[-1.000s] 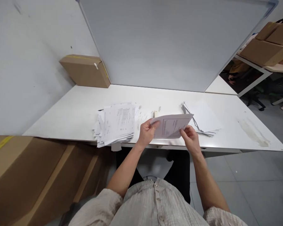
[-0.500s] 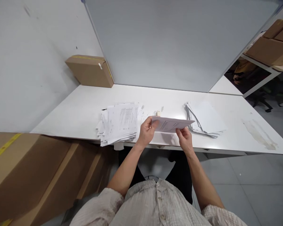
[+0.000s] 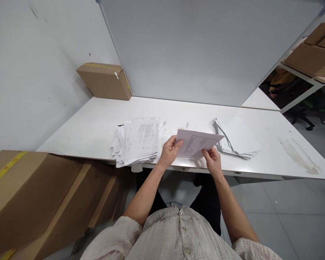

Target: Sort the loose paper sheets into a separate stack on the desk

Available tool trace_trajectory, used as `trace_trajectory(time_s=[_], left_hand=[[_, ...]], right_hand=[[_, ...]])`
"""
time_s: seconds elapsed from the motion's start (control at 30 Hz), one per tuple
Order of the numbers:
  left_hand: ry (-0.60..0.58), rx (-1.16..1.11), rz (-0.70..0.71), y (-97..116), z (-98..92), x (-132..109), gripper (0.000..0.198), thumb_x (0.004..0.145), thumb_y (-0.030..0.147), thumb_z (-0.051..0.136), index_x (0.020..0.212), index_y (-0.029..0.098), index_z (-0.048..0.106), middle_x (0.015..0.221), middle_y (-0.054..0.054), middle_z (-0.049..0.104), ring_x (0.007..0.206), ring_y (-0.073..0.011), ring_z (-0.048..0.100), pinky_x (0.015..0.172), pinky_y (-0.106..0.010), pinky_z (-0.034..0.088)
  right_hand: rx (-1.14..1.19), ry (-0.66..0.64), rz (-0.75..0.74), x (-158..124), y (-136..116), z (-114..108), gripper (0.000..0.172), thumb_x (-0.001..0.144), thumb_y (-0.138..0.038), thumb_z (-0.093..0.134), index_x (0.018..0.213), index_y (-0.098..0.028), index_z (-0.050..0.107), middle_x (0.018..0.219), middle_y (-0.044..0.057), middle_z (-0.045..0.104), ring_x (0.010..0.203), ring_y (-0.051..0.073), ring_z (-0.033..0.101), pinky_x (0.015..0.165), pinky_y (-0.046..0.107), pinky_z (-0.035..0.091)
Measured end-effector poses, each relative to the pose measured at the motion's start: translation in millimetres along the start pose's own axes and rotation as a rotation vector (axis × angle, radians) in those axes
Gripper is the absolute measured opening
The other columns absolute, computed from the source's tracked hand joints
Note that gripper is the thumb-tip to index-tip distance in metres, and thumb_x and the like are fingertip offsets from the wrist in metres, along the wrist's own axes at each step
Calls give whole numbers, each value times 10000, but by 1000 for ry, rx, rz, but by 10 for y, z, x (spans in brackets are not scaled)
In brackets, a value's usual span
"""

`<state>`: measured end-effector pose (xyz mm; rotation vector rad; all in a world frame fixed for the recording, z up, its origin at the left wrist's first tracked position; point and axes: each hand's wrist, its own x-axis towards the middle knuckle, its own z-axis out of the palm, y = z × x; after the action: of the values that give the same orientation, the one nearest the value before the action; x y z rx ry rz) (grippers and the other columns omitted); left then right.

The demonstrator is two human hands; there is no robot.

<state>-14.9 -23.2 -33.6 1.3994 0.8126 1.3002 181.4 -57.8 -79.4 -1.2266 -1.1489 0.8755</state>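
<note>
Between my two hands is a printed sheet of paper (image 3: 196,141), tilted up over the front edge of the desk. My left hand (image 3: 169,150) pinches its left side, thumb on the printed face. At the lower right edge, my right hand (image 3: 212,159) grips the same paper with its thumb on top. To the left lies an uneven stack of printed papers (image 3: 141,139). A second, fanned pile of papers (image 3: 239,135) lies to the right, mostly blank side up. Behind the held paper, a small object is almost wholly hidden.
The white desk (image 3: 78,126) meets a grey-white panel (image 3: 184,50) at the back. A cardboard box (image 3: 105,83) stands in the back left corner. Large cardboard boxes (image 3: 35,195) fill the floor at left. More boxes (image 3: 311,57) sit on a shelf at right.
The held paper has tilted up, so more of its printed face shows. It now covers most of the small object behind it. Both hands have kept their grip in nearly the same place.
</note>
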Motion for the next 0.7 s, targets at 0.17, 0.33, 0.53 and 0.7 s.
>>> trace_trajectory(time_s=[0.17, 0.33, 0.53, 0.7], left_hand=[[-17, 91, -133, -136, 14, -239, 307, 821, 443, 543, 786, 144, 604, 669, 9, 551, 661, -117, 516, 595, -222, 417], [-49, 117, -360, -369, 9, -462, 310, 806, 429, 547, 905, 143, 612, 686, -1, 594, 599, -117, 545, 535, -223, 436], [90, 468, -247, -548, -144, -224, 319, 850, 303, 475, 1127, 181, 575, 836, -37, 675, 688, -137, 619, 693, -278, 497], [94, 699, 5, -738, -157, 97, 304, 873, 194, 421, 1124, 170, 591, 1007, -74, 674, 929, -166, 620, 862, -309, 473]], right_hand=[[-39, -11, 79, -210, -77, -114, 230, 784, -425, 601, 890, -221, 584, 862, 22, 648, 818, 172, 589, 751, 290, 459], [-91, -22, 347, -510, -52, -302, 266, 755, -436, 632, 890, -209, 600, 813, 25, 665, 733, 173, 593, 657, 271, 463], [-29, -75, 612, -585, -52, -471, 297, 678, -433, 690, 830, -184, 631, 749, 23, 690, 656, 182, 615, 590, 269, 468], [1, -31, 633, -473, -12, -457, 307, 646, -425, 717, 820, -184, 636, 735, 10, 698, 662, 179, 628, 597, 261, 474]])
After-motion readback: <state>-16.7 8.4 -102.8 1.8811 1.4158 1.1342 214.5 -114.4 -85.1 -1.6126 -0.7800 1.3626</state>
